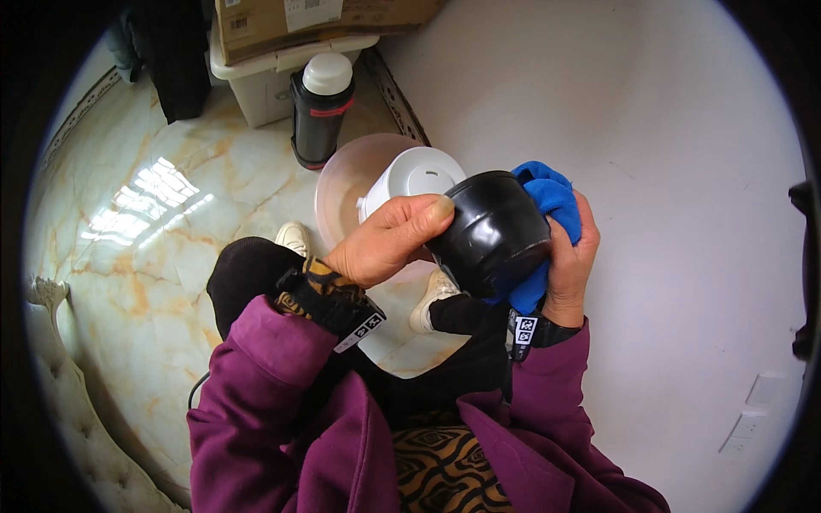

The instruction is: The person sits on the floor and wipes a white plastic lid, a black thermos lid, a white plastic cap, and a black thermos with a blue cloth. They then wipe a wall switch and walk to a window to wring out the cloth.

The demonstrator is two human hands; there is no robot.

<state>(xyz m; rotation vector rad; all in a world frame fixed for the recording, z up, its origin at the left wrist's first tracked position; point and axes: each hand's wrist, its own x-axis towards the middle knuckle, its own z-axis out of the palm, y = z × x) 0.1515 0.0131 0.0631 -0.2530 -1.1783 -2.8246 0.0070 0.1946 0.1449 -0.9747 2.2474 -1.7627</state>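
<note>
My left hand (391, 237) grips a glossy black cylindrical cup or pot (490, 231) by its near-left rim, thumb on the outer wall. The cup is tilted, and its inside is turned away from my view. On its right side my right hand (573, 263) holds a blue cloth (545, 195) bunched against the cup; part of the cloth hangs below it. Just beyond my left hand, a white cylindrical appliance part (417, 174) with a slot in its top leans in a translucent pinkish basin (337, 186). The cup hides some of both.
A dark vacuum flask (321, 122) with a white cap stands behind the basin. Past it, a cardboard box (321, 25) rests on a white plastic storage bin (256, 90). A white wall (667, 211) rises close on my right. Tufted upholstery (83, 417) borders the left.
</note>
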